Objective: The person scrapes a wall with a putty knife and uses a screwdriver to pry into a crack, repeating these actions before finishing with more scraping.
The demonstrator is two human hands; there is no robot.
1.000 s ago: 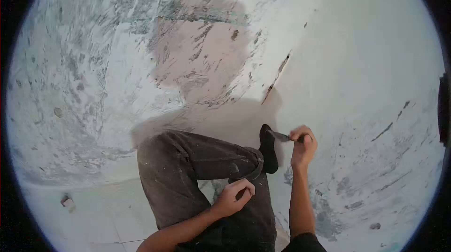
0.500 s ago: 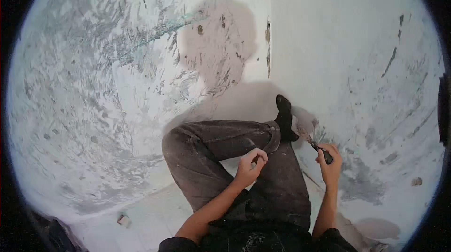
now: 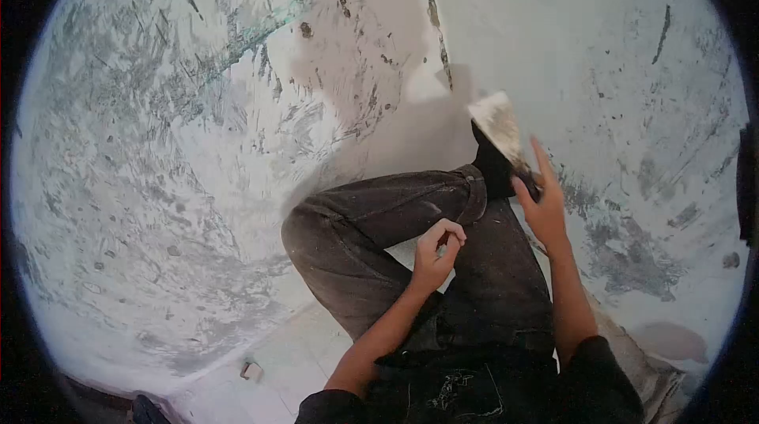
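My right hand (image 3: 547,206) grips the dark handle of a putty knife (image 3: 500,127), index finger stretched along it. The wide, pale-smeared metal blade points up and left, overlapping the dark-socked foot (image 3: 492,161) in this view. My left hand (image 3: 440,250) rests over my legs with its fingers curled in towards the thumb, and nothing shows in it. Dusty dark trousers (image 3: 371,222) cover my bent legs, one folded across in front of the wall.
A patchy, scraped wall (image 3: 182,187) curves across the left, and a smoother pale wall (image 3: 545,36) meets it at a cracked corner (image 3: 439,36). A small chunk (image 3: 251,371) lies on the floor at lower left. Rumpled grey cloth (image 3: 660,384) lies at lower right.
My right hand has moved up with the putty knife, whose blade has risen away from the lower wall. The left hand has shifted slightly right. The whole view has tilted a little.
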